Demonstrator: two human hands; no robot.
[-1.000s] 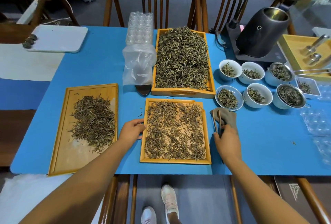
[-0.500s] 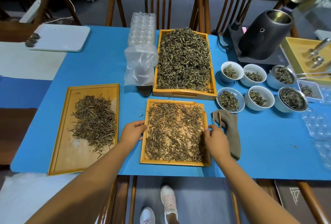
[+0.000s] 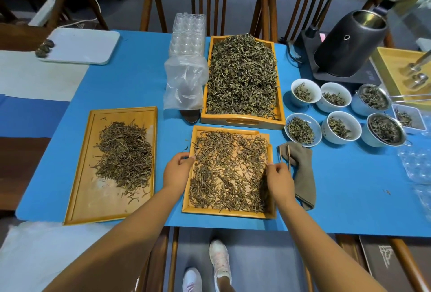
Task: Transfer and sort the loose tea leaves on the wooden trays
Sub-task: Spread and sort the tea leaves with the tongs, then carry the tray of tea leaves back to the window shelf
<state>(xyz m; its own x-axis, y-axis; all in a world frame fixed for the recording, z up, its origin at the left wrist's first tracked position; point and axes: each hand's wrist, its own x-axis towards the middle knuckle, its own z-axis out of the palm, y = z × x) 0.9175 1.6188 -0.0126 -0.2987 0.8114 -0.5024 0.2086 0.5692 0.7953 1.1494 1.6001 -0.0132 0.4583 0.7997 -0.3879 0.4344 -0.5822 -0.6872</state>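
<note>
at six o'clock: two hands on the middle tray

at the table's six o'clock edge we log the small wooden tray [image 3: 229, 213], near-square, its long axis running six to twelve, one notched corner pointing toward one o'clock. its load of loose tea leaves [image 3: 227, 170] lies thin and scattered, strands pointing every way, bare wood showing through.

our left hand [image 3: 177, 169] grips the nine o'clock rim, fingers curled over the edge. our right hand [image 3: 278, 181] sits at the three o'clock rim, fingers bent onto it; whether the thumb hooks under we cannot tell.

neighbouring items: long tray [image 3: 79, 198] at nine o'clock, well apart, long axis six to twelve, holding a sorted heap [image 3: 124, 155] in its far half. deep tray [image 3: 242, 122] at twelve o'clock, just beside, heaped full. folded cloth [image 3: 302, 175] at three o'clock, touching the right hand's side. bowls of leaves [image 3: 300, 129] toward two o'clock. plastic bag [image 3: 184, 84] at eleven o'clock.

handling note, our judgement: the step looks like lifting or shaking this tray. we would keep both grips level and opposite, raise evenly, and tip only toward the notched corner, since the low rim would let leaves spill onto the blue mat [image 3: 349, 198].
</note>
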